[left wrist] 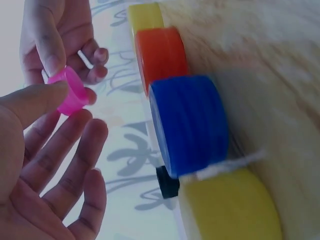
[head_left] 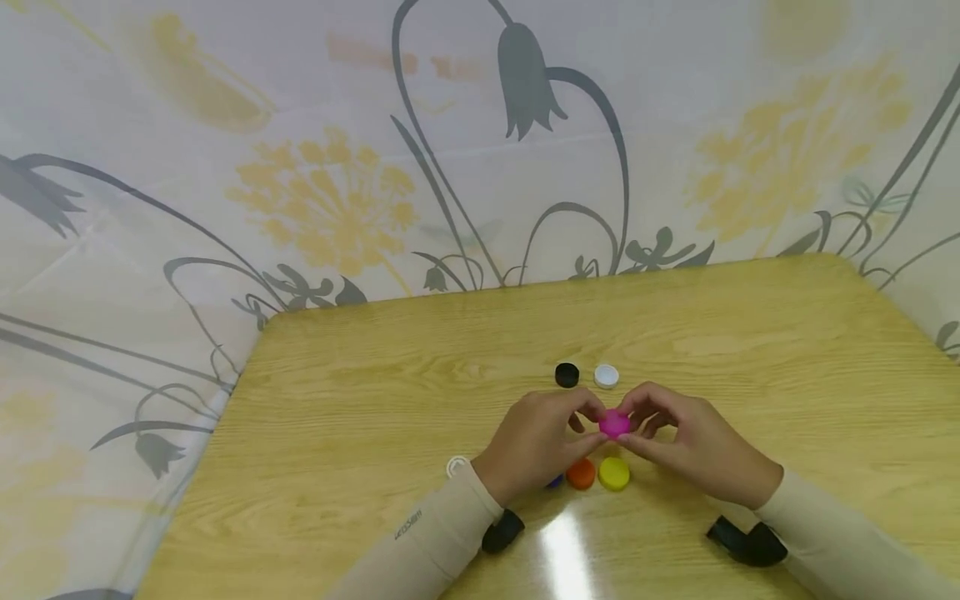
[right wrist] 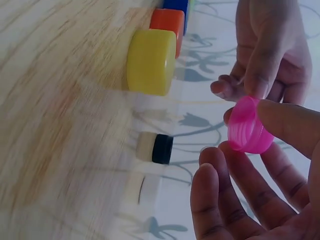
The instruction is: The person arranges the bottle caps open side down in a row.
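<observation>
A pink bottle cap (head_left: pixel 614 423) is held above the table between both hands. My left hand (head_left: pixel 532 437) pinches its left side between thumb and fingers, and my right hand (head_left: pixel 693 442) pinches its right side. In the right wrist view the pink cap (right wrist: pixel 246 127) shows its hollow, ridged inside. Below the hands, an orange cap (head_left: pixel 581 474) and a yellow cap (head_left: pixel 614 474) lie on the table. Beside them a blue cap (left wrist: pixel 190 125) is mostly hidden by the left hand in the head view. Another yellow cap (left wrist: pixel 232 207) appears large in the left wrist view.
Beyond the hands, a black cap (head_left: pixel 567 375) and a white cap (head_left: pixel 607 377) lie side by side on the wooden table (head_left: pixel 375 375). A white round piece (head_left: pixel 456 465) sits partly behind the left wrist. Patterned fabric (head_left: pixel 465 167) stands behind the table.
</observation>
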`<state>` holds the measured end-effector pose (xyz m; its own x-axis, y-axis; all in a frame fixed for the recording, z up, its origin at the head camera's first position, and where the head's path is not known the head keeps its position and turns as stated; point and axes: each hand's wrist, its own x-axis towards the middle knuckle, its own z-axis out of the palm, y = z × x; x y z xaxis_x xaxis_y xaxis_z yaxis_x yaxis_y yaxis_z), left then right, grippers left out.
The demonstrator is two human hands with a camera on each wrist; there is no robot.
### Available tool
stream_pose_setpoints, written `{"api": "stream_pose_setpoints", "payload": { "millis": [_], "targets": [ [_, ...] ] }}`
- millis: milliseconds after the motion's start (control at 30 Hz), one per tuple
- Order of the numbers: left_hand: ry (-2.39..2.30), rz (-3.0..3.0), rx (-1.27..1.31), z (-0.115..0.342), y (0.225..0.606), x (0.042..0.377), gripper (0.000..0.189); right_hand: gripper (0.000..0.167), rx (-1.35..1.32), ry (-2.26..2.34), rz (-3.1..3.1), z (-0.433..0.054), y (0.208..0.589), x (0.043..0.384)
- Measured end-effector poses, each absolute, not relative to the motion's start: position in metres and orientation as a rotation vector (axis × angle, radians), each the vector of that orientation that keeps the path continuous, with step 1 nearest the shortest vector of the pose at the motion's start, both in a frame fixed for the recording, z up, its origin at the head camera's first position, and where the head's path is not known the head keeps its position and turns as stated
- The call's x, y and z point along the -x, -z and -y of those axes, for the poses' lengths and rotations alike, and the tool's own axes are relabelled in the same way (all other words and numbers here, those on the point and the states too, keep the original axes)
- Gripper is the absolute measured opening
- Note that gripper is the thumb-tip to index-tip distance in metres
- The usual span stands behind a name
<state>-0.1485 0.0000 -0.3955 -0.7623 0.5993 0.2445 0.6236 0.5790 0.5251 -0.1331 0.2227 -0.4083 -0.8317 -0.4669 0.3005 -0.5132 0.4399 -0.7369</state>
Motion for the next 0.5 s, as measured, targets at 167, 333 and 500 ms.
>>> {"api": "stream_pose_setpoints", "payload": {
  "millis": [167,333,500],
  "targets": [
    [0.931,2.752,1.031,-0.01,0.398,0.142,0.016,0.023,-0.9,-1.306,2.626,-0.228,0.407,0.128],
    [0.885,2.748,1.055,-0.017,0.402,0.137,0.014,0.028,-0.933,-1.265,2.62,-0.237,0.41,0.122],
    [0.765,2.734,1.101,-0.024,0.402,0.134,0.015,0.031,-0.96,-1.249,2.622,-0.244,0.413,0.118]
  ]
}}
